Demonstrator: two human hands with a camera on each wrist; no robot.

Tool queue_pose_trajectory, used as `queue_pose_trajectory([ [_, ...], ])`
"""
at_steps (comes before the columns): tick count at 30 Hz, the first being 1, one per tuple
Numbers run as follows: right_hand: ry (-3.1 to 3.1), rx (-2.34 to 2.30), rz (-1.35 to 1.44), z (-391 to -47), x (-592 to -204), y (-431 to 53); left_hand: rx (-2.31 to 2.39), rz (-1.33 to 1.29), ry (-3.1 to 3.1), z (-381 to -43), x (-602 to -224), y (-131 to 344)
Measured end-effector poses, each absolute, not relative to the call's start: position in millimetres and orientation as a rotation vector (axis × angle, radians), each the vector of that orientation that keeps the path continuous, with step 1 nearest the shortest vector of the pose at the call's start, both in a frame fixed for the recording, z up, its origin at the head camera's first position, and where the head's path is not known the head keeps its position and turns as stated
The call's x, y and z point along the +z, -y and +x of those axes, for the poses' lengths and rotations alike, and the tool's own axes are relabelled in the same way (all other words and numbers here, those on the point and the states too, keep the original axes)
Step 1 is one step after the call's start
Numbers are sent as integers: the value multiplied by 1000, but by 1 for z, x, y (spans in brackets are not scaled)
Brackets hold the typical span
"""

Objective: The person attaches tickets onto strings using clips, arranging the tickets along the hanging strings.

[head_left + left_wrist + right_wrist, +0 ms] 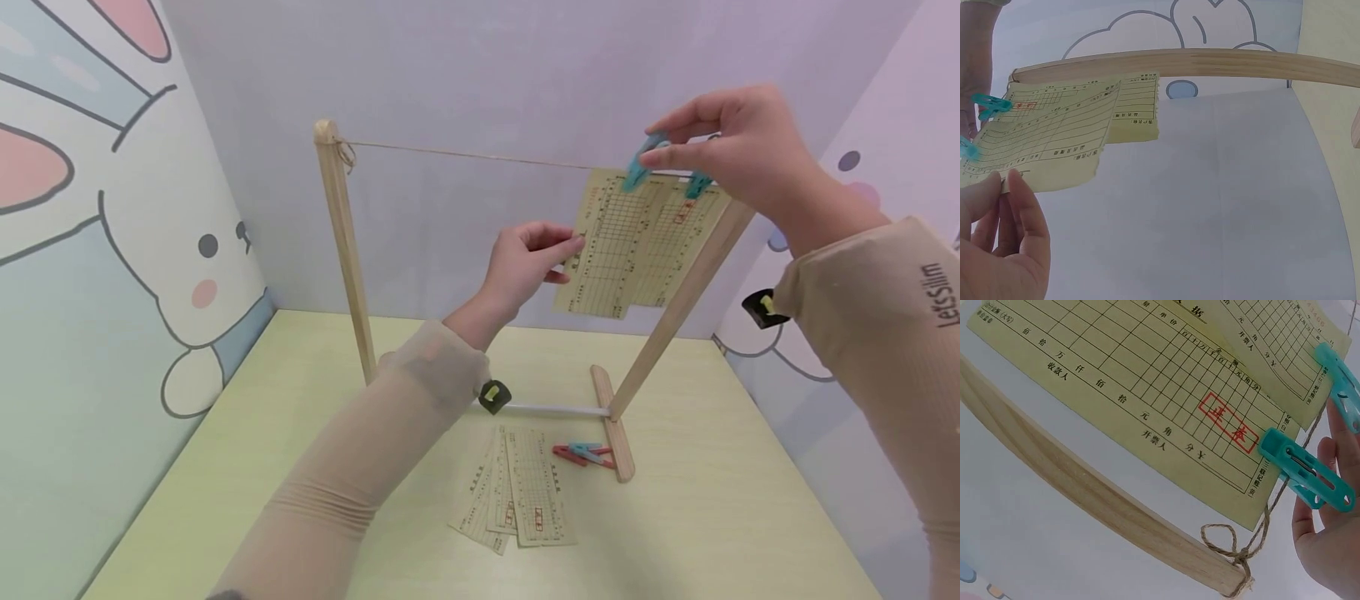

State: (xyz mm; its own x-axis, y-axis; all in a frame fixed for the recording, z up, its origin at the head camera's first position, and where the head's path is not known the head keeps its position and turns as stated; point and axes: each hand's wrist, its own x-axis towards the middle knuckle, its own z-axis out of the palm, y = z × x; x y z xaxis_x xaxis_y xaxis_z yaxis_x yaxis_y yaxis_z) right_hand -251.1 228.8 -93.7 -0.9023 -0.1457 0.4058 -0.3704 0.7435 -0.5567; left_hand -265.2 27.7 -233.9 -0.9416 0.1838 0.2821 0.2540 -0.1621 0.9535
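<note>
In the head view my left hand (525, 262) pinches the left edge of a pale yellow receipt slip (606, 250) between thumb and fingers. My right hand (750, 150) grips a light-blue clothespin (637, 169) whose tip is over that slip's top edge at the twine (480, 156). Just to the right, a teal clothespin (1300, 465) fastens a second receipt slip (1172, 406) to the twine. This second slip bears a red stamp. The front slip partly overlaps it, and in the left wrist view the front slip (1047, 144) bends outward from it.
A wooden frame with a left post (341, 250) and a right post (678, 308) carries the twine. On the table (675, 517) lie several fanned receipt slips (536, 492). Red clothespins (573, 456) and a blue clothespin (588, 450) lie by the right foot (621, 450).
</note>
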Motion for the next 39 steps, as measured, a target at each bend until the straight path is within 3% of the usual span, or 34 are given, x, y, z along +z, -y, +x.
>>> queue_pose_trajectory([
  [39,2528,922,391,-245,-102,-233,-2238,-539,2079,-266,-240,-15],
])
